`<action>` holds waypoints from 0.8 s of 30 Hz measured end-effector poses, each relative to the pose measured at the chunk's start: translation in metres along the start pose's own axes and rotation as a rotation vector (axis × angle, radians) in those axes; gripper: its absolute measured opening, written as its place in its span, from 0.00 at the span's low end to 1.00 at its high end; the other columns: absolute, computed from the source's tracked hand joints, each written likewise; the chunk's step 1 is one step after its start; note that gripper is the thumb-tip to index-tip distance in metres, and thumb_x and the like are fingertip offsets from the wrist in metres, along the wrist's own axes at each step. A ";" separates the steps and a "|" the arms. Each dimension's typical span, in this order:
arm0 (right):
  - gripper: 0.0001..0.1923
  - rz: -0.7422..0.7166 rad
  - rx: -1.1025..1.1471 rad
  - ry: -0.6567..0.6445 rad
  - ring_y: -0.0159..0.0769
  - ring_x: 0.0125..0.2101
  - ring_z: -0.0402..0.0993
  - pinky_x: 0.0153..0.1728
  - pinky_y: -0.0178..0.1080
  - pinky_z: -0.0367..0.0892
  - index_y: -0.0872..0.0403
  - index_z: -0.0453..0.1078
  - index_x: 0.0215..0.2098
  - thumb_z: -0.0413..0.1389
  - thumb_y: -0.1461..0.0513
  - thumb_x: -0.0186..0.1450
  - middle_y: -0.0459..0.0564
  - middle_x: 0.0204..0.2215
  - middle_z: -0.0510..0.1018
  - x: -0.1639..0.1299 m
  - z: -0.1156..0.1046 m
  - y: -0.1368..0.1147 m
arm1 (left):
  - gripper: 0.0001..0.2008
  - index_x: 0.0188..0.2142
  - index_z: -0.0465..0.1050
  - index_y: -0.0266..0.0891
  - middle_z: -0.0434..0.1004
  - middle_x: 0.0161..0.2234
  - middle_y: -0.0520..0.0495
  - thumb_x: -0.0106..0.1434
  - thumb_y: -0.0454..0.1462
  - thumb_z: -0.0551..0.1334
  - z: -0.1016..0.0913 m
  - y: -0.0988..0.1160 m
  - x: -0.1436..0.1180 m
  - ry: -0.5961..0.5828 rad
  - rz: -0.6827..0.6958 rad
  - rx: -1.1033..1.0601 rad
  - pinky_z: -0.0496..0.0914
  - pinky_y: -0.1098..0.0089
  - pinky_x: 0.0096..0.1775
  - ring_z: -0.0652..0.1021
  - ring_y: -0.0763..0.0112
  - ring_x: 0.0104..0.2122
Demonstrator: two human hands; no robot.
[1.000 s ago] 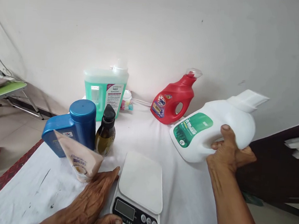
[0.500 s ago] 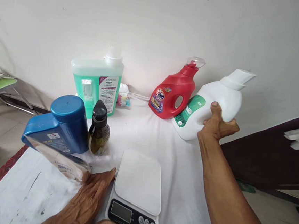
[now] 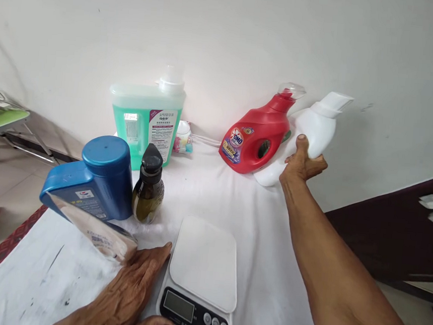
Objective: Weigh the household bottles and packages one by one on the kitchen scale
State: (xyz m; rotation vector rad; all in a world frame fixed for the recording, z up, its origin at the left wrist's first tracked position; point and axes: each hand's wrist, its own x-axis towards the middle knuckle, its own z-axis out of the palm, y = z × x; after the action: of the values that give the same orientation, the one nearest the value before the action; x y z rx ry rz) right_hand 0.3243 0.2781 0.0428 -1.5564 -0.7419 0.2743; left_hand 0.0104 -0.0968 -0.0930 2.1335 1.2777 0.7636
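Note:
My right hand (image 3: 303,162) is closed round the handle side of a white detergent bottle (image 3: 318,128), thumb up along it. The bottle leans to the right, its lower part partly hidden behind a red OMO detergent bottle (image 3: 255,133). My left hand (image 3: 133,287) lies on the cloth with thumb and fingers apart, along the left side of a white kitchen scale (image 3: 205,265). Its thumb touches the scale's front corner. A pale, printed packet (image 3: 100,236) meets the back of this hand. The scale's plate is bare and its display looks blank.
On the white-covered table (image 3: 214,192) stand a blue jug (image 3: 97,182), a dark pump-shaped bottle (image 3: 149,189) and a green liquid container (image 3: 144,121). A small colourful packet (image 3: 183,138) sits by the wall (image 3: 227,42). A green-topped folding table (image 3: 2,122) is at left.
My right hand has pushed the white bottle left and back, so the red bottle now covers its green label. My left hand stays beside the scale. The view has shifted slightly.

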 end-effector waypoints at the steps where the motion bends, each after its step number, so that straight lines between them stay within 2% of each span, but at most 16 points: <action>1: 0.19 -0.009 -0.012 -0.008 0.34 0.26 0.68 0.34 0.40 0.68 0.46 0.59 0.29 0.65 0.55 0.67 0.42 0.26 0.70 -0.001 -0.002 0.000 | 0.53 0.79 0.24 0.52 0.58 0.74 0.32 0.71 0.59 0.60 -0.005 0.005 0.001 -0.011 -0.006 0.006 0.62 0.34 0.69 0.66 0.35 0.71; 4: 0.28 -0.043 -0.054 0.013 0.42 0.42 0.73 0.51 0.46 0.66 0.43 0.52 0.32 0.71 0.63 0.60 0.49 0.39 0.73 -0.009 -0.013 -0.004 | 0.53 0.77 0.19 0.54 0.58 0.74 0.32 0.72 0.57 0.60 -0.019 0.019 0.006 -0.060 -0.011 0.012 0.66 0.37 0.68 0.66 0.38 0.71; 6: 0.37 -0.090 -0.092 0.065 0.49 0.57 0.65 0.64 0.50 0.54 0.43 0.49 0.35 0.74 0.71 0.51 0.57 0.50 0.69 -0.018 -0.022 -0.011 | 0.54 0.77 0.20 0.51 0.61 0.73 0.30 0.72 0.58 0.60 -0.025 0.025 0.009 -0.077 -0.004 -0.001 0.67 0.37 0.67 0.67 0.39 0.70; 7: 0.38 -0.168 -0.103 0.081 0.50 0.61 0.61 0.66 0.50 0.49 0.43 0.49 0.36 0.74 0.71 0.50 0.59 0.53 0.67 -0.026 -0.027 -0.015 | 0.53 0.78 0.22 0.49 0.62 0.72 0.30 0.72 0.59 0.60 -0.026 0.026 0.010 -0.074 -0.001 -0.012 0.67 0.37 0.67 0.68 0.39 0.70; 8: 0.37 -0.285 -0.108 0.073 0.51 0.60 0.61 0.66 0.52 0.50 0.44 0.50 0.38 0.74 0.70 0.49 0.61 0.54 0.66 -0.036 -0.033 -0.021 | 0.53 0.78 0.25 0.47 0.63 0.71 0.29 0.71 0.60 0.60 -0.026 0.026 0.011 -0.071 -0.003 -0.024 0.66 0.37 0.67 0.68 0.39 0.69; 10: 0.33 -0.507 -0.038 -0.082 0.50 0.55 0.66 0.60 0.54 0.60 0.46 0.56 0.40 0.74 0.67 0.50 0.59 0.52 0.68 -0.066 -0.043 -0.034 | 0.52 0.78 0.31 0.43 0.64 0.70 0.27 0.70 0.61 0.60 -0.026 0.026 0.012 -0.066 -0.015 -0.043 0.65 0.37 0.68 0.69 0.39 0.69; 12: 0.18 -0.593 0.102 -0.436 0.45 0.48 0.73 0.50 0.50 0.68 0.49 0.65 0.41 0.69 0.61 0.60 0.55 0.47 0.74 -0.106 -0.051 -0.049 | 0.52 0.78 0.35 0.40 0.64 0.70 0.26 0.70 0.62 0.59 -0.024 0.025 0.011 -0.064 -0.029 -0.055 0.64 0.36 0.68 0.68 0.37 0.69; 13: 0.14 -0.584 0.152 -0.612 0.42 0.45 0.74 0.47 0.47 0.70 0.50 0.69 0.41 0.68 0.57 0.63 0.53 0.44 0.76 -0.128 -0.054 -0.058 | 0.51 0.78 0.36 0.39 0.64 0.70 0.25 0.70 0.62 0.59 -0.024 0.024 0.011 -0.065 -0.034 -0.060 0.64 0.36 0.68 0.68 0.37 0.69; 15: 0.17 -0.538 0.220 -0.924 0.41 0.43 0.76 0.44 0.44 0.72 0.50 0.73 0.40 0.70 0.51 0.60 0.50 0.42 0.79 -0.172 -0.057 -0.074 | 0.51 0.77 0.37 0.37 0.65 0.69 0.24 0.70 0.62 0.59 -0.023 0.024 0.010 -0.066 -0.034 -0.069 0.64 0.36 0.67 0.68 0.37 0.68; 18: 0.23 -0.463 0.268 -1.310 0.44 0.48 0.78 0.48 0.46 0.73 0.49 0.76 0.45 0.72 0.47 0.58 0.51 0.47 0.81 -0.229 -0.057 -0.093 | 0.52 0.77 0.38 0.35 0.66 0.67 0.23 0.70 0.63 0.58 -0.023 0.023 0.010 -0.042 -0.008 -0.074 0.65 0.37 0.66 0.70 0.37 0.67; 20: 0.23 -0.407 0.277 -1.430 0.45 0.49 0.78 0.52 0.48 0.72 0.48 0.77 0.47 0.71 0.47 0.59 0.50 0.48 0.82 -0.257 -0.056 -0.099 | 0.51 0.77 0.39 0.35 0.66 0.67 0.23 0.70 0.63 0.58 -0.023 0.022 0.010 -0.034 0.003 -0.071 0.65 0.37 0.66 0.70 0.37 0.67; 24: 0.19 -0.314 0.327 -1.374 0.43 0.43 0.77 0.48 0.45 0.73 0.48 0.77 0.44 0.69 0.46 0.62 0.48 0.42 0.83 -0.291 -0.049 -0.093 | 0.51 0.77 0.41 0.35 0.68 0.66 0.24 0.69 0.63 0.59 -0.023 0.021 0.011 -0.040 0.010 -0.073 0.65 0.38 0.66 0.70 0.37 0.67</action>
State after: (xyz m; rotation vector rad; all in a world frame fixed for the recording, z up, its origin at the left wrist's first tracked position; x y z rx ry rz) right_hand 0.1053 0.0606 0.0648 -0.7439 -1.8451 1.2065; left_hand 0.0108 -0.0922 -0.0608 2.0880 1.2022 0.7565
